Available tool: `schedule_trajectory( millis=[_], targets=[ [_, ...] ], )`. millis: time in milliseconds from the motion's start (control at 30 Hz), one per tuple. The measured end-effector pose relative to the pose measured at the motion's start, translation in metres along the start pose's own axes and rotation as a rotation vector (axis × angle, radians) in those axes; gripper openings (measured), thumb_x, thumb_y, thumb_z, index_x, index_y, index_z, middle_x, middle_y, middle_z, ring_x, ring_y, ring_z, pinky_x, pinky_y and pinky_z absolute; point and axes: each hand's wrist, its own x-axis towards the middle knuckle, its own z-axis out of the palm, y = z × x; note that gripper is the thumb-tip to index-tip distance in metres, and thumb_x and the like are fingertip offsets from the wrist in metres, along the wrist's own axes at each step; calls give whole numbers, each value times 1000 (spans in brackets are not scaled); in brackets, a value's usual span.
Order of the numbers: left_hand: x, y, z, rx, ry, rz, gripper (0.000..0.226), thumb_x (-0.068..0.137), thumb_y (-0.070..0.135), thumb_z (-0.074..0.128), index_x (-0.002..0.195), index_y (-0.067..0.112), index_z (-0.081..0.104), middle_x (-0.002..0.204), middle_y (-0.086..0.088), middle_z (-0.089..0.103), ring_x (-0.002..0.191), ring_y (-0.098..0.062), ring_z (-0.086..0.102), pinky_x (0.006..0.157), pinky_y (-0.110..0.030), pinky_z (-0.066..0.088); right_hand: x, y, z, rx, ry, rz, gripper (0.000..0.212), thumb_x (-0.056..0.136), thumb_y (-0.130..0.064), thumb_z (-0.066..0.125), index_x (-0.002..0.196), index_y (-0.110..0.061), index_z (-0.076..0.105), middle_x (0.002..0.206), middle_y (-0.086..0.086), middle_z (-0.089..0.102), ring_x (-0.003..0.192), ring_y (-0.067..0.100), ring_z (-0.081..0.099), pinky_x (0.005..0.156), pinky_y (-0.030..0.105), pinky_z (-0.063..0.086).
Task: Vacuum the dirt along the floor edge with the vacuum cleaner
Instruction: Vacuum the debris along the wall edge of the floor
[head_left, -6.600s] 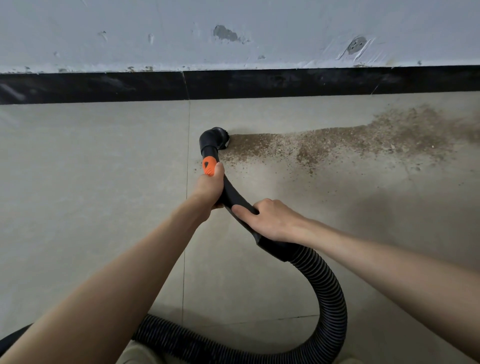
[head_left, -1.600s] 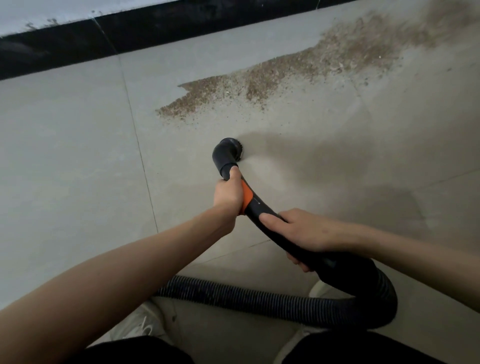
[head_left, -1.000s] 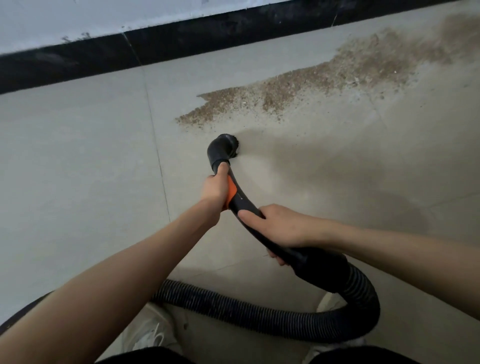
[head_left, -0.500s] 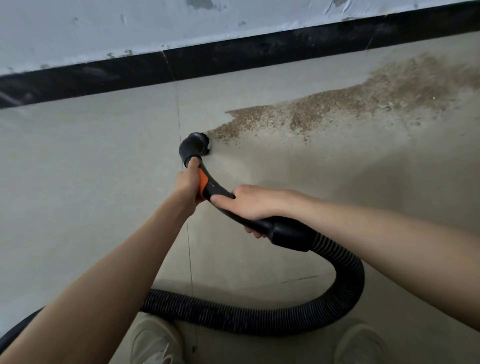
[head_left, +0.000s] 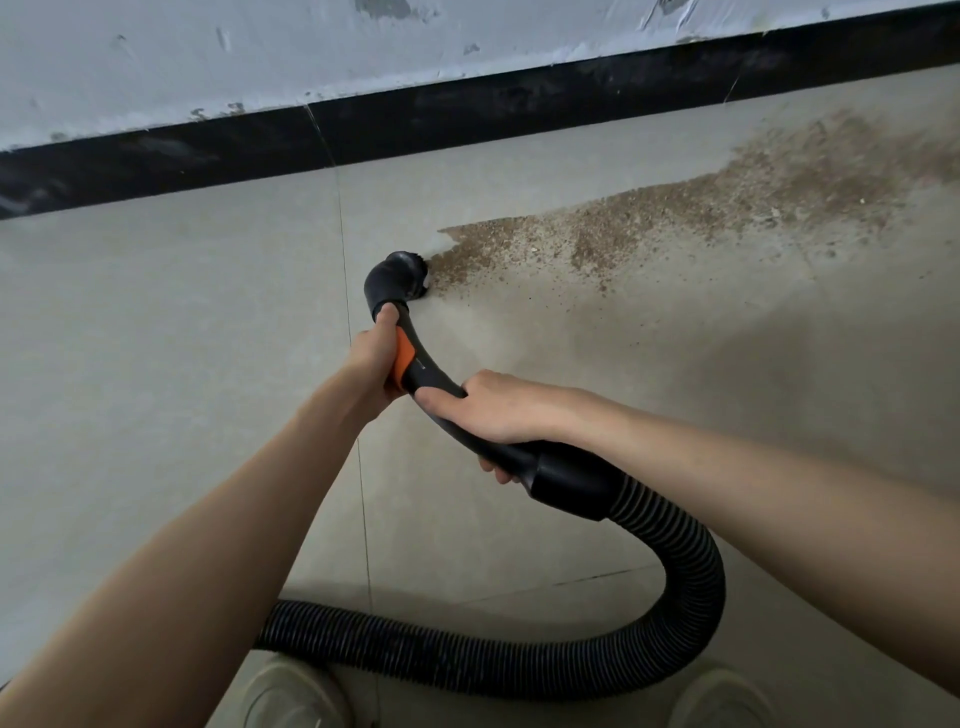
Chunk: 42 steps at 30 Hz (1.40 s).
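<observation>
Floor (head_left: 156, 364): pale grey-beige tiles with thin joints; one joint runs from the wall toward the viewer, passing just left of the nozzle.

Wall (head_left: 260, 62): light grey-white, with scuffed and chipped paint patches. No writing legible.

Skirting (head_left: 467, 109): black band along the foot of the wall, slanting up to the right in view.

Dirt (head_left: 701, 208): brown gritty spread on the floor near the skirting, widest and densest at the right, tapering to a point at the left where it meets the nozzle; scattered specks below it.

Hose (head_left: 675, 561): black ribbed tube, looping from the lower left, round the right, up to a smooth black cuff.

Handle (head_left: 441, 387): curved black pipe with an orange band; a small pale mark on it is too small to read. No brand visible.

Shoes (head_left: 291, 696): two pale toes at the bottom edge, under the hose loop.

Right hand (head_left: 498, 415): arm stretched from the right, fingers wrapped over the handle just ahead of the cuff, knuckles up.

Left hand (head_left: 376, 358): arm extended from the lower left, gripping the handle at the orange band, thumb pointing along it toward the nozzle.

Nozzle (head_left: 397, 280): round black head, set on the floor, touching the left tip of the dirt, apart from the skirting.
</observation>
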Motion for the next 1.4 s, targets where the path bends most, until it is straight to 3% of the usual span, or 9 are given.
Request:
schedule_trajectory(
  millis=[133,333,433,533,700,933,1133,1267,1400],
  targets=[
    [-1,-6,0,-22,-27,-6,43,98,40,44,123,5,45,83,-6,49,68,-20,52,54,-32,45,-6,9,1,45,-39,2,55,94,-61,44,91,-6,49,54,7,65,42,20,60,47,23,50],
    [-4,-11,12,-7,-53,3,33,97,38,43,112,9,45,82,-6,49,67,-18,52,53,-30,44,-20,26,-2,-29,-33,0,59,94,-64,40,97,-7,53,64,7,71,50,19,65,46,19,49],
    [-3,-11,15,0,-58,-1,35,97,38,43,112,7,44,84,-7,49,68,-19,52,55,-32,46,-26,31,-2,-107,1,-10,63,93,-67,38,97,-7,56,70,8,74,50,15,64,61,26,54],
    [2,-5,8,-16,-52,-4,42,97,39,44,122,5,44,93,-11,51,71,-21,54,59,-34,49,-30,31,0,-238,80,-33,62,91,-70,37,85,-12,57,71,3,70,69,18,68,72,32,52],
    [10,9,-6,-54,-27,15,46,97,38,45,128,4,41,93,-12,53,70,-21,55,58,-35,48,-25,20,3,-406,255,-85,56,91,-71,37,75,-19,51,72,-2,61,65,15,59,53,29,37],
    [10,14,-3,-35,-32,0,32,96,40,47,105,9,47,83,-7,53,69,-20,57,55,-33,48,-20,20,2,-425,332,-124,55,92,-69,36,76,-19,53,72,-1,64,65,18,61,54,29,40],
    [5,5,18,-19,29,23,30,96,38,42,82,12,46,92,-12,52,85,-30,54,78,-41,52,-25,32,1,-355,340,-112,54,91,-69,39,73,-20,50,73,0,65,69,21,63,57,30,42],
    [3,4,29,-1,2,45,32,96,39,42,86,10,48,96,-13,52,86,-30,54,79,-40,51,-27,38,-3,-332,357,-101,54,90,-70,39,71,-20,51,70,-2,65,66,19,63,54,30,39],
    [2,11,37,14,-48,78,34,94,39,47,105,7,49,88,-7,53,80,-23,55,64,-33,49,-22,35,-13,-299,398,-95,54,89,-70,41,71,-20,52,70,-2,63,64,17,60,52,29,36]
  ],
)
